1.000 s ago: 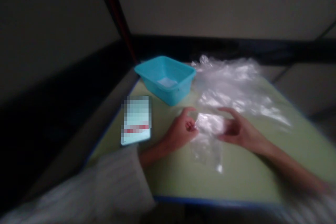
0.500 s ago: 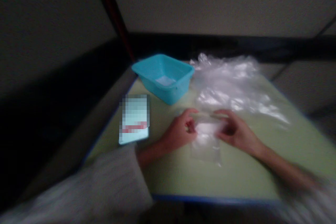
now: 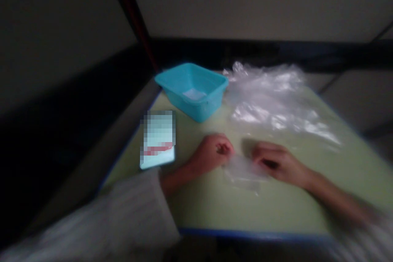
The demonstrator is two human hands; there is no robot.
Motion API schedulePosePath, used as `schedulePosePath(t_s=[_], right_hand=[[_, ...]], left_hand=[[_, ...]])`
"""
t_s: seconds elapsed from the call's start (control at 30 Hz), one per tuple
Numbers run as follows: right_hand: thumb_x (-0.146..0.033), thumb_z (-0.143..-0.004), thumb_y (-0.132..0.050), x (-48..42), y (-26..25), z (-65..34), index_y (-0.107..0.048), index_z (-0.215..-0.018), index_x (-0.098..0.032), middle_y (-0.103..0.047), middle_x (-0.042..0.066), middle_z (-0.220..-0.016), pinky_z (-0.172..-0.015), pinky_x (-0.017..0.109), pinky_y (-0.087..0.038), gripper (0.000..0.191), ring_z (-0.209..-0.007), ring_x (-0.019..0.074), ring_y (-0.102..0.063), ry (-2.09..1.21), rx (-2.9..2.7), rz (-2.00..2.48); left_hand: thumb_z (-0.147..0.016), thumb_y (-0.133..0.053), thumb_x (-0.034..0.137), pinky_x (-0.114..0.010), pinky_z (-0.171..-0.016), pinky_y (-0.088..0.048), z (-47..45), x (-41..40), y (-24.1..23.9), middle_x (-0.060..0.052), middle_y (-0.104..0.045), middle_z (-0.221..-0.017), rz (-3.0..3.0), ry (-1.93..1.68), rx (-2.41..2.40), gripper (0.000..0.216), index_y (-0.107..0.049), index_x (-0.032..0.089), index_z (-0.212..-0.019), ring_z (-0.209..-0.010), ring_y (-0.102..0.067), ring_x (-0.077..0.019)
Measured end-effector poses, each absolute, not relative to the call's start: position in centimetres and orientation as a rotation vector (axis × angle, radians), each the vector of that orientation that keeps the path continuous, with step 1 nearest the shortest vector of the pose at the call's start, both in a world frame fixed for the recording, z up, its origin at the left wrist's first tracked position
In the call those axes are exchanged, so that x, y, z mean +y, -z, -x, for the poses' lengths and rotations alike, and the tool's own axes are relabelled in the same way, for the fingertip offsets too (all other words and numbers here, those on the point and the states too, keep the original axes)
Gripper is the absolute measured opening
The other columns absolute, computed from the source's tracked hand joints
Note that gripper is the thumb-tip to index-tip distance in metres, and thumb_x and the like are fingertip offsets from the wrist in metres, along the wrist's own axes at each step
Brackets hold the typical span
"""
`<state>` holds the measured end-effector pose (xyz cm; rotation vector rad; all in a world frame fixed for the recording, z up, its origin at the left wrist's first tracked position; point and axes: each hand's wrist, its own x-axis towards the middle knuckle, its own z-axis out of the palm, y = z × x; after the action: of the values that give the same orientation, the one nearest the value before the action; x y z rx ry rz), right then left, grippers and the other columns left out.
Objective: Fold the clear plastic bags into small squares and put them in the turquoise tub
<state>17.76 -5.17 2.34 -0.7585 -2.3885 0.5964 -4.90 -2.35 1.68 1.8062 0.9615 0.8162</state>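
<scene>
A small clear plastic bag lies between my hands over the table, its lower edge toward me. My left hand is closed, thumb and fingers pinching the bag's upper left corner. On the other side my right hand is closed too, its fingertips gripping the upper right part of the bag. The picture is blurred, so whether anything is inside the bag cannot be made out.
A turquoise plastic basket with something white and flat in it stands at the back. Crumpled clear plastic spreads over the back right. A lit phone-like screen lies at left on the yellow-green, blue-edged table.
My fingers have closed from a wider curl into tight pinches. The right hand has moved slightly toward me and right, and the bag's upper part has come down with it.
</scene>
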Motion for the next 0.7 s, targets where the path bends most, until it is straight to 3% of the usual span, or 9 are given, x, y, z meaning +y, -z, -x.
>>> schedulePosePath(t_s=[0.23, 0.47, 0.7], right_hand=[[-0.01, -0.088, -0.046, -5.4, -2.4, -18.1, -0.059, -0.085, -0.019, -0.057, 0.005, -0.081, -0.067, 0.029, -0.043, 0.016, -0.076, 0.0163, -0.053, -0.482, -2.52, 0.658], [-0.005, -0.084, -0.045, -5.6, -2.8, -18.1, -0.062, -0.089, -0.018, -0.061, 0.007, -0.087, -0.07, 0.032, -0.045, 0.022, -0.081, 0.0174, -0.054, -0.45, -2.583, 0.605], [-0.003, -0.077, -0.044, -5.8, -3.2, -18.3, -0.063, -0.094, -0.018, -0.061, 0.007, -0.092, -0.071, 0.033, -0.046, 0.03, -0.083, 0.0186, -0.055, -0.493, -2.612, 0.611]], left_hand=[[-0.061, -0.055, -0.003, -0.023, -0.064, -0.046, 5.2, -1.9, -1.4, -0.002, -0.061, -0.075, -1.842, -0.816, 0.914, 0.021, -0.067, 0.014, -0.056, -0.074, -0.06, -0.0148], [-0.068, -0.059, 0.0, -0.028, -0.078, -0.047, 5.7, -1.5, -1.8, -0.004, -0.063, -0.083, -1.978, -0.731, 0.87, 0.021, -0.071, 0.017, -0.063, -0.082, -0.061, -0.0159], [-0.067, -0.049, -0.001, -0.028, -0.079, -0.048, 6.3, -0.9, -1.6, -0.004, -0.063, -0.083, -2.096, -0.688, 0.931, 0.029, -0.071, 0.018, -0.065, -0.082, -0.06, -0.0155]])
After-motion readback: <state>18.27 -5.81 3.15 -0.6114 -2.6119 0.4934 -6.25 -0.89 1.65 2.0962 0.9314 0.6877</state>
